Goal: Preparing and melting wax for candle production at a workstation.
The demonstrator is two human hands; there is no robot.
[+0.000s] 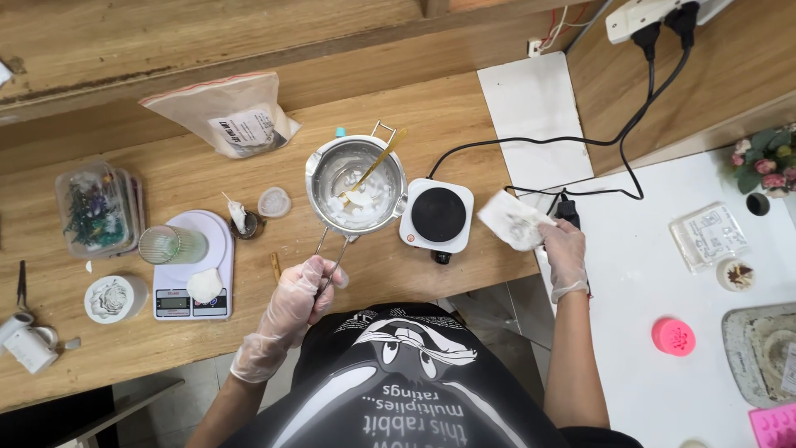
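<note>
Our gloved left hand point(300, 300) grips the wire handle of the steel melting pot point(355, 184) at frame centre, white wax chunks and a gold spoon point(375, 166) inside. Our gloved right hand point(565, 251) pinches a crumpled white tissue point(514, 220) beside the small round hotplate point(438, 216) on the wooden bench point(464, 108).

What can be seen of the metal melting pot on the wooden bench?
The metal pot is a small shiny steel pitcher with a thin wire handle, standing upright on the wooden bench just left of the white hot plate. The gloved left hand grips the handle. Inside lie white chunks and a gold spoon leaning on the rim.
</note>
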